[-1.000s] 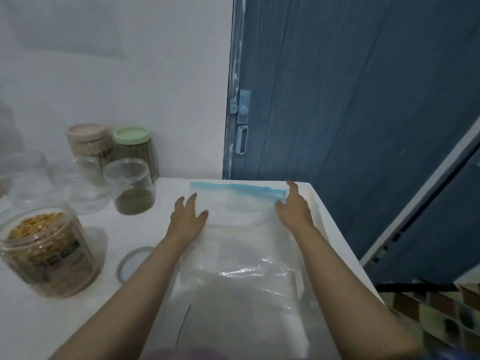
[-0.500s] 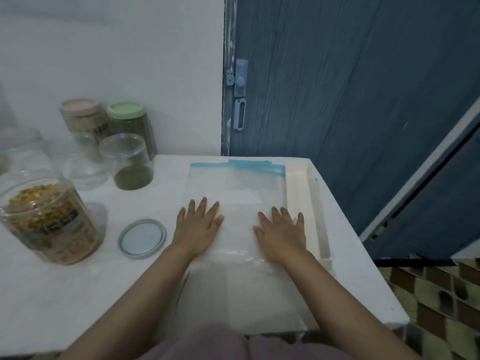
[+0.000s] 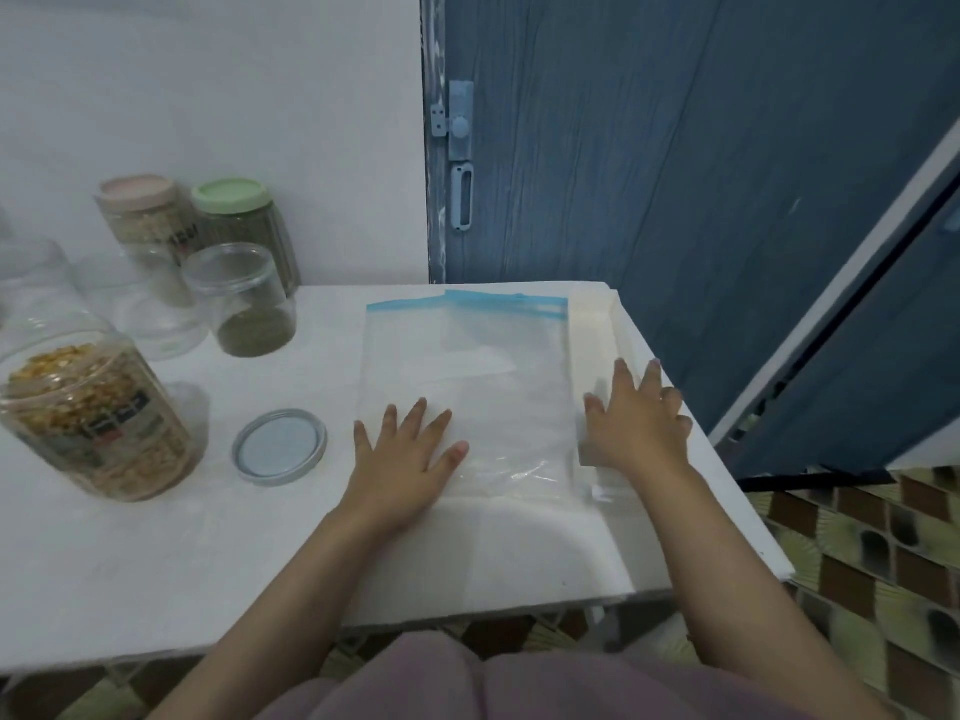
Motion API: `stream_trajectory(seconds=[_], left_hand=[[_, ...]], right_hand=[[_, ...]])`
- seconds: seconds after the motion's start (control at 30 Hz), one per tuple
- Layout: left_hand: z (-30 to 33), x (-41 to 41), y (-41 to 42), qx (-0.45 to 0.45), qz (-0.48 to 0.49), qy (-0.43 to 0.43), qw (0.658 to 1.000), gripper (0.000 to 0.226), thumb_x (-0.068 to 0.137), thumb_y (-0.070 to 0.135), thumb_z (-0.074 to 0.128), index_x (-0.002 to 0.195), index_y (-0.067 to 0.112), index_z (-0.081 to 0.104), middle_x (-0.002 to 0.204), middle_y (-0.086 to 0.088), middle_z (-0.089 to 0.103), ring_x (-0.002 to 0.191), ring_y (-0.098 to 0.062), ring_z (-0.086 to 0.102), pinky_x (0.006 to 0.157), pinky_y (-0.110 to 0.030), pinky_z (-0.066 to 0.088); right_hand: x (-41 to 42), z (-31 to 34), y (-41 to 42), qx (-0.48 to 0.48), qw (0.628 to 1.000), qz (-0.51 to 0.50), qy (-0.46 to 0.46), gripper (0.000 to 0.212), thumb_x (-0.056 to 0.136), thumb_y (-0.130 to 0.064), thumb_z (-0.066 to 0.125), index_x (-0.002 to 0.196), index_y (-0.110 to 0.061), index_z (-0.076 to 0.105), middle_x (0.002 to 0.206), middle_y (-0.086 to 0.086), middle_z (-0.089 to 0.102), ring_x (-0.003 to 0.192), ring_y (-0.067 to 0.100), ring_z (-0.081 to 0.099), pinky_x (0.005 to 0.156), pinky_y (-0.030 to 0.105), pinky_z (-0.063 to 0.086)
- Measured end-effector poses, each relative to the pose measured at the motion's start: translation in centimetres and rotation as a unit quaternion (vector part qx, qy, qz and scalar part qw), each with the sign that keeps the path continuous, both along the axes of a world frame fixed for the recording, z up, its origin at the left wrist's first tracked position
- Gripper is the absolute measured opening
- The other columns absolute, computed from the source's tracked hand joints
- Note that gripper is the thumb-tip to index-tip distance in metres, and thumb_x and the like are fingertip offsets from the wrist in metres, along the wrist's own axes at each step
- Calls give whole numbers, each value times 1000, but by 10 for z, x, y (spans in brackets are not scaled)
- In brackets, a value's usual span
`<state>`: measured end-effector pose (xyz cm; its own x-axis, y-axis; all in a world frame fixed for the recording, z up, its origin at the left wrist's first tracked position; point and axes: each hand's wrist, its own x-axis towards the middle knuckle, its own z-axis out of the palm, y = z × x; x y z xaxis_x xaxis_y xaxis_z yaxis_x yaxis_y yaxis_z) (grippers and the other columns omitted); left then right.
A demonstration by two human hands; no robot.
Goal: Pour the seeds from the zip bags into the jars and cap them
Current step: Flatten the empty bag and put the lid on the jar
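Zip bags point(image 3: 467, 387) right of lid point(image 3: 279, 446), jars point(image 3: 93, 418) farther left

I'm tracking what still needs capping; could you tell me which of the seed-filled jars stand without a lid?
Two: the big jar of yellow seeds front left, and the small green-seed jar behind the loose lid.

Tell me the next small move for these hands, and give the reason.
Probably reach the left hand over to the loose lid and cap the open jar of yellow seeds. The zip bags lie flat and look empty under that open hand, the right hand rests at their edge, and that full jar has no lid on.
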<state>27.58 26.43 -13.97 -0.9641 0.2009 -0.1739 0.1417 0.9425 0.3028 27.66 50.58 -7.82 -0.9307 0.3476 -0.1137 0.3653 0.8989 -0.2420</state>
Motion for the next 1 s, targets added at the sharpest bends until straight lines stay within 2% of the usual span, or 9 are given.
stream_trajectory(seconds=[0.1, 0.17, 0.23, 0.4, 0.5, 0.67, 0.83, 0.93, 1.0], left_hand=[[-9, 1, 4, -1, 11, 14, 1000, 84, 84, 81, 4, 157, 39, 8, 167, 8, -7, 153, -23, -13, 120, -57, -13], [-11, 2, 3, 24, -7, 23, 999, 114, 59, 98, -9, 156, 42, 4, 166, 9, -13, 152, -21, -18, 118, -54, -17], [-11, 3, 1, 49, -55, 31, 997, 120, 50, 104, -6, 155, 47, 2, 163, 12, -21, 150, -18, -26, 117, -53, -20], [-11, 1, -3, 81, -125, 61, 987, 91, 66, 98, 12, 148, 58, 18, 160, 24, -13, 151, -15, -21, 119, -50, -18], [-7, 0, -1, 136, -98, 65, 984, 71, 85, 80, 8, 148, 55, 27, 159, 30, -4, 152, -12, -15, 119, -45, -19], [0, -8, 9, 121, -92, 86, 985, 59, 90, 72, 0, 147, 62, 12, 163, 24, -2, 152, -14, -17, 118, -49, -19], [5, -17, 14, 98, -110, 84, 986, 47, 95, 64, 6, 142, 67, 10, 162, 26, 4, 153, -16, -12, 118, -51, -19], [19, -15, 20, 300, -17, 78, 951, 41, 100, 57, 16, 141, 63, 21, 151, 32, 22, 149, -3, 11, 125, -36, -4], [31, -16, 25, 439, 51, 83, 893, 43, 102, 52, 24, 145, 54, 26, 144, 35, 30, 141, 6, 23, 113, -5, 10]], right_hand=[[9, -5, 21, -57, 997, -21, -54, 71, 103, -36, 41, 158, -25, -3, 162, 14, 18, 140, 40, 32, 110, 49, 34], [14, -8, 25, -114, 992, -24, -57, 82, 99, -20, 47, 158, -28, -9, 129, 15, 53, 114, 35, 54, 94, 43, 47], [16, -6, 27, -157, 986, -34, -42, 83, 96, -5, 42, 158, -31, -7, 97, 9, 56, 86, 27, 57, 76, 36, 48], [10, 3, 30, -248, 969, -18, 7, 76, 95, 3, 32, 159, -30, 8, 141, 14, 47, 95, 25, 50, 79, 30, 43], [1, 4, 33, -275, 961, 17, 21, 75, 95, 3, 32, 158, -34, 16, 144, 8, 46, 100, 25, 53, 80, 29, 45], [-27, 6, 36, -281, 958, 60, 10, 72, 95, 3, 26, 156, -36, 23, 153, 3, 39, 95, 19, 52, 64, 21, 42], [-39, 4, 35, -286, 957, 50, 19, 73, 94, 5, 27, 158, -32, 21, 155, 3, 36, 124, 26, 47, 93, 29, 44], [-40, -1, 36, -296, 954, 39, 20, 74, 95, 5, 28, 158, -31, 19, 151, 4, 39, 113, 23, 46, 86, 27, 41], [-40, -4, 40, -310, 950, 29, 28, 73, 95, 5, 28, 158, -30, 19, 155, 2, 36, 124, 25, 44, 87, 25, 38]])
